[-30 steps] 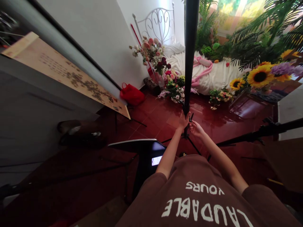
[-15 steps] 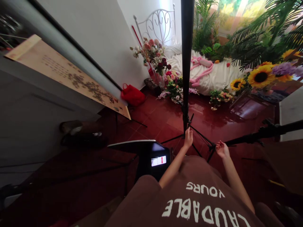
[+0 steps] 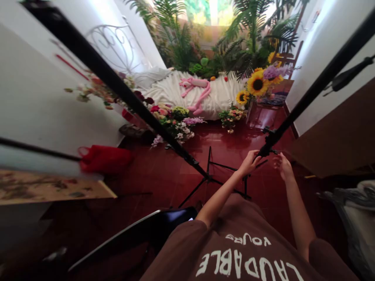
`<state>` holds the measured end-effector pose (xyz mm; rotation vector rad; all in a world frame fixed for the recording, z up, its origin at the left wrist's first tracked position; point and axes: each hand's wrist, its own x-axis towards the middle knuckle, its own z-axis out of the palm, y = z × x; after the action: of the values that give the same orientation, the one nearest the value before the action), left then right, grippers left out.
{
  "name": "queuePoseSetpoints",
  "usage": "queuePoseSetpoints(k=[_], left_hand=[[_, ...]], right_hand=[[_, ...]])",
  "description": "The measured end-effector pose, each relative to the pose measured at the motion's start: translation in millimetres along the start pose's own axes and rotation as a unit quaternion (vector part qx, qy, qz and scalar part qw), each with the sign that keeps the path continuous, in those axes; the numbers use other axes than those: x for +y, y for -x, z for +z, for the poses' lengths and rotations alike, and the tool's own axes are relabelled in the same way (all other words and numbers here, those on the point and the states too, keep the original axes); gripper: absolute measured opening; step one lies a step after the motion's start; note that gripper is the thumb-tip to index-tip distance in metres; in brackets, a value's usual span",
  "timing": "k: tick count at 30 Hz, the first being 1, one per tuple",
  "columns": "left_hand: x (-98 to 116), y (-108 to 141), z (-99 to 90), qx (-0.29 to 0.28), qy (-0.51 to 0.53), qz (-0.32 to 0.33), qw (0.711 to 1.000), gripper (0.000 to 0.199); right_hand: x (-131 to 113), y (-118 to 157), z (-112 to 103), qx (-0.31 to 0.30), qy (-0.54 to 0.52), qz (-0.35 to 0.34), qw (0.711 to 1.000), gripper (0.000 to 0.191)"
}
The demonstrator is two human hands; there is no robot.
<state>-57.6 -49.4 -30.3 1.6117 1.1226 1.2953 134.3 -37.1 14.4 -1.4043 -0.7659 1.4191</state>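
Observation:
Two black stands rise from the red floor. My left hand is closed round the lower pole of the right stand, just below its clamp. My right hand is beside a small knob on the right of that pole, its fingers curled but apart, with nothing seen in them. The left stand leans toward the upper left, its legs spread on the floor near my left forearm; neither hand touches it.
Flowers, sunflowers and a white-draped bed with a pink plush toy lie ahead. A red bag is at left, a dark screen lower left, a brown panel at right.
The view has turned right. My left hand has left the first stand and moved right onto the other stand's pole. My right hand has come up beside that pole's knob.

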Motion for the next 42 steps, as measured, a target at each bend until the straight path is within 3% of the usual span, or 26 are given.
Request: queuePoseSetpoints(k=[3, 7, 11, 14, 16, 19, 23, 25, 28, 30, 33, 35, 37, 42], left_hand=[[14.2, -32.1, 18.5, 0.006, -0.025, 0.051, 0.998, 0.049], [20.2, -52.2, 27.5, -0.019, -0.060, 0.041, 0.997, 0.038], [16.9, -53.8, 28.7, -0.024, -0.072, 0.029, 0.997, 0.031], [13.3, -52.8, 29.5, -0.018, -0.070, 0.025, 0.997, 0.032], [11.9, -52.9, 30.2, -0.019, -0.066, 0.021, 0.997, 0.033], [11.4, -53.3, 31.0, -0.014, -0.063, 0.022, 0.998, 0.034], [11.6, -52.6, 31.1, -0.016, -0.073, 0.010, 0.997, 0.034], [11.1, -52.2, 31.0, -0.023, -0.079, -0.004, 0.997, 0.035], [9.6, -52.0, 31.4, -0.022, -0.087, -0.015, 0.996, 0.038], [8.6, -52.0, 32.2, -0.020, -0.092, -0.017, 0.995, 0.039], [6.5, -51.9, 33.5, -0.019, -0.095, -0.016, 0.995, 0.039], [4.2, -52.0, 34.0, -0.019, -0.089, -0.011, 0.996, 0.041], [1.4, -52.3, 34.2, -0.020, -0.077, -0.005, 0.997, 0.043], [-0.6, -53.1, 35.5, -0.032, -0.046, 0.010, 0.998, 0.052]], right_hand=[[-20.7, -15.1, -10.2, -0.137, 0.089, 0.039, 0.986, 0.036], [-38.9, -38.8, -22.1, -0.302, 0.141, 0.049, 0.942, 0.031], [-59.7, -57.3, -27.3, -0.376, 0.225, 0.037, 0.898, 0.033], [-80.1, -64.8, -27.1, -0.397, 0.341, -0.022, 0.852, 0.037], [-90.1, -63.9, -25.5, -0.387, 0.434, -0.086, 0.809, 0.040], [-90.1, -51.2, -21.2, -0.304, 0.519, -0.200, 0.773, 0.036], [-63.7, -27.6, -13.5, -0.156, 0.572, -0.369, 0.716, 0.010], [-49.6, -23.3, -11.3, -0.105, 0.581, -0.406, 0.698, 0.015], [-42.6, -27.3, -12.6, -0.067, 0.563, -0.409, 0.715, 0.025], [-48.6, -30.2, -14.3, -0.053, 0.509, -0.403, 0.759, 0.027], [-62.9, -25.2, -9.4, -0.092, 0.390, -0.386, 0.831, 0.034], [-67.7, -17.4, 2.6, -0.131, 0.352, -0.372, 0.849, 0.038], [-65.5, -10.9, 21.2, -0.128, 0.359, -0.355, 0.854, 0.039], [-43.9, -14.2, 72.8, 0.070, 0.331, -0.305, 0.890, 0.028]])
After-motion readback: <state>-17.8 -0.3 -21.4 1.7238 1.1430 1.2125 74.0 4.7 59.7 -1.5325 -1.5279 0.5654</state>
